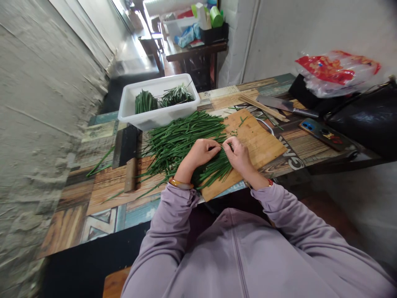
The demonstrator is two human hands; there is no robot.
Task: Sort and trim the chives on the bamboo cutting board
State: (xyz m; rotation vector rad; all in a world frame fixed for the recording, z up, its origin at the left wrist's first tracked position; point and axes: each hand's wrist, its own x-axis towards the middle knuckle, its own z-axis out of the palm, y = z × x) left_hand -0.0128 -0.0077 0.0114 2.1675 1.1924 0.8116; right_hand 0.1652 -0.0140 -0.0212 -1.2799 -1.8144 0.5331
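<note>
Long green garlic chives (182, 134) lie in a loose heap across the table and onto the left part of a wooden cutting board (263, 142). Over the heap, my left hand (202, 154) is closed, thumb and fingers pinched at the chives. Close beside it, almost fingertip to fingertip, my right hand (238, 155) is pinched too, above the board. The strands at the fingertips are small and partly hidden by the fingers. Below the hands, more chives spread over the board's near left corner, and small trimmings (234, 133) lie near its far edge.
A white plastic tub (161, 118) holding two bunches of chives stands behind the heap. To the left lies a cleaver (130, 176). At the right are another knife (276, 102), wooden chopsticks (263, 108), a phone (327, 134), a plastic bag (338, 74) and a black bag (366, 114).
</note>
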